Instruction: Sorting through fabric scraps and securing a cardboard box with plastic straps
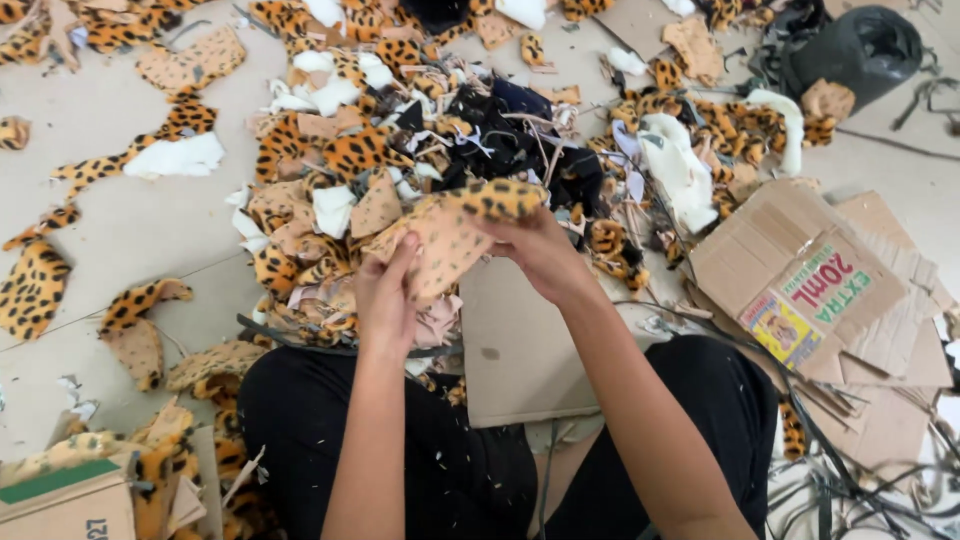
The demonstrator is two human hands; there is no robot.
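Note:
Both my hands hold one piece of leopard-print plush fabric (455,225), turned so its tan backing faces me. My left hand (385,300) pinches its lower left edge. My right hand (540,250) grips its right side, just under the furry spotted rim. The piece is lifted above a big heap of fabric scraps (400,140) on the floor in front of my crossed legs in black trousers (450,450).
Leopard-print and white scraps lie scattered over the pale floor (130,210) to the left. Flattened cardboard boxes (820,290) lie at the right, one sheet (515,350) under my arms. A black bag (860,50) sits far right. Another cardboard box (60,500) is at bottom left.

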